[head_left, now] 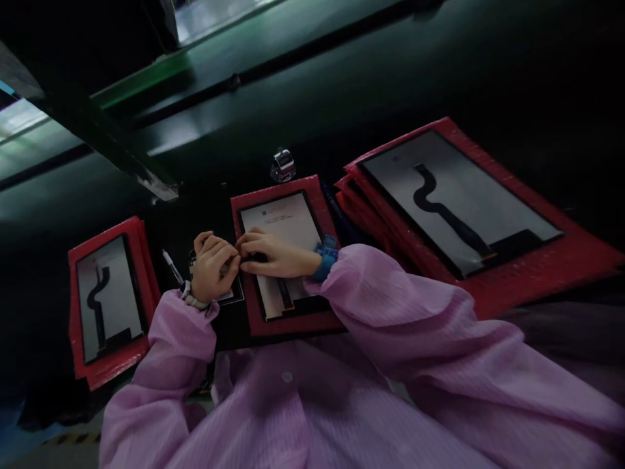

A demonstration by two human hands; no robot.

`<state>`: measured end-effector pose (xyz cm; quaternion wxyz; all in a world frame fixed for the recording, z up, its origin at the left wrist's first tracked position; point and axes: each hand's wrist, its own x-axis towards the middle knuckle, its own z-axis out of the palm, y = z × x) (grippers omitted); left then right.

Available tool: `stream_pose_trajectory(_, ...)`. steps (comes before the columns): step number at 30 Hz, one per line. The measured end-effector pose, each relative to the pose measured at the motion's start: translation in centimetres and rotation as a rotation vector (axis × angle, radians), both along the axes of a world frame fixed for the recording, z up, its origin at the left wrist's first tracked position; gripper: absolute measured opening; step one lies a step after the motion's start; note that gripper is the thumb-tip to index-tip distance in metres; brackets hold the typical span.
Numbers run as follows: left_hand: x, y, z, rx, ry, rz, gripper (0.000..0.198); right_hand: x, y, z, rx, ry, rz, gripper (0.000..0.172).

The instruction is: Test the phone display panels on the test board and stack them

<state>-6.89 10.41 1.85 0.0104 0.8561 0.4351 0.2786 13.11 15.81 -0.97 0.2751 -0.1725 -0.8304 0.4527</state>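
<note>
In front of me a display panel (293, 228) with a dark border lies on a red bubble-wrap sheet (239, 202). The lower end of its dark flex cable (284, 294) shows below my wrist. Over the panel's left edge, my right hand (271, 255) has its fingers pinched together. My left hand (213, 268) is curled just left of it, with the fingertips of both hands meeting. Whatever lies between the fingers is hidden or too small to name. Below my left hand is a dark card or plate with pale print (229, 296), partly covered.
Left is a red-wrapped stack topped by a display panel (114, 293); a larger such stack with its panel (469, 189) stands right. A white pen (172, 266) lies beside my left hand. A small silver hand counter (283, 165) sits behind the middle sheet. A green metal beam (112, 140) crosses upper left.
</note>
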Motion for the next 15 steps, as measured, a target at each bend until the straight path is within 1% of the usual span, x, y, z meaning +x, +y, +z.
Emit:
stream_pose_trajectory(5,0.04,0.03,0.00,-0.024,-0.017,0.006,0.016,0.33,0.07,-0.14,0.003,0.029,-0.031,0.005)
stream_pose_trajectory(10,-0.26,0.13,-0.16,-0.079,-0.024,0.031,0.022,0.50,-0.06,-0.25,0.024,0.038,-0.055,0.005)
stream_pose_trajectory(15,0.03,0.19,-0.43,-0.029,-0.028,-0.002,0.017,0.31,-0.50,-0.02,0.042,-0.033,-0.100,0.006)
